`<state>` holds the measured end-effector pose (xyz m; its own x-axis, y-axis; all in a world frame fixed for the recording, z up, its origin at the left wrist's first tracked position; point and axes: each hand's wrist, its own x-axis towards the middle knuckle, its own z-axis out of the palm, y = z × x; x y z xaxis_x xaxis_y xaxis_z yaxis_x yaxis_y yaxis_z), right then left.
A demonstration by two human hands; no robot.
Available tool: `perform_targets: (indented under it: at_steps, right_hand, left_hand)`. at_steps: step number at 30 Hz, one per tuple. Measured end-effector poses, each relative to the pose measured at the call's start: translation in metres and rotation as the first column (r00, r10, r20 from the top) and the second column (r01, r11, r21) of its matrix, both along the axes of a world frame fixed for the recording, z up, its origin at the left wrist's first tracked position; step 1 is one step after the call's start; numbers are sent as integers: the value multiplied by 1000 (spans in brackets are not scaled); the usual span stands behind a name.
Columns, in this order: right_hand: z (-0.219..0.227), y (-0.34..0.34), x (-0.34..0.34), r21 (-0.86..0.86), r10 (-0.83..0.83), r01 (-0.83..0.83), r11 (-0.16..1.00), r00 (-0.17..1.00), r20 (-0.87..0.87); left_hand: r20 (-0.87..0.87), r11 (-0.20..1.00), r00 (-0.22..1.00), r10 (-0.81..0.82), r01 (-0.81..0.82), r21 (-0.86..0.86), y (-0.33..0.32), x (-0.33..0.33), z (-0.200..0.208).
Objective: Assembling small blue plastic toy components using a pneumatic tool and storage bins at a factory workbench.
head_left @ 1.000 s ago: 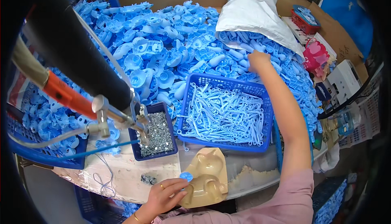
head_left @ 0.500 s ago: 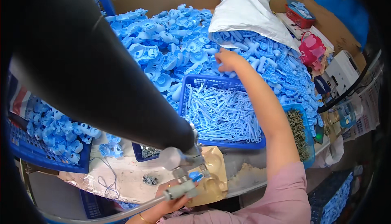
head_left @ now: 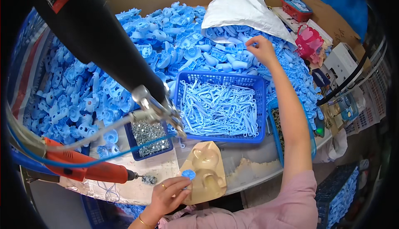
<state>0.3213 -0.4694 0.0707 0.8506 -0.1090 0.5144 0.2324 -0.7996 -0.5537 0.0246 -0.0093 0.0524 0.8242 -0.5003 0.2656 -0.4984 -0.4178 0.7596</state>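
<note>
My left hand (head_left: 168,193) pinches a small round blue plastic part (head_left: 188,174) between thumb and fingers. It is beside the left edge of a tan moulded fixture (head_left: 218,162) with rounded hollows. Farther out, my right hand (head_left: 262,51) is over the heap of blue plastic parts (head_left: 174,33), close to the mouth of a white sack (head_left: 241,8). Its fingers are drawn together; whatever may be between them cannot be made out. Below that arm, a blue basket (head_left: 220,138) holds many thin light-blue link-shaped pieces.
A black hanging tool (head_left: 112,42) with metal fittings crosses the left. A red power driver (head_left: 95,168) with a screw-covered tip lies below it. Small trays hold silver screws (head_left: 147,135) and darker screws (head_left: 277,125). A pink cup (head_left: 309,42) stands at right.
My right hand has moved right across the heap. My left hand is lower left, with its blue part in plain sight. The black tool has shifted up and left, and the red driver now shows.
</note>
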Motion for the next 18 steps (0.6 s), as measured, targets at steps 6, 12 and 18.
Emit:
perform_targets:
  at_steps: [6, 12, 18]
  right_hand:
    - [37, 65, -99, 535, 293, -223, 815, 955, -48]
    - [2, 174, -239, 461, 741, -581, 671, 526, -417]
    - [-50, 220, -297, 7, 659, -721, 693, 630, -412]
  left_hand:
    - [174, 994, 985, 7, -26, 108, 28, -9, -18]
    - [376, 963, 911, -167, 68, 262, 36, -19, -43]
    - [350, 961, 914, -204, 119, 250, 38, -27, -57]
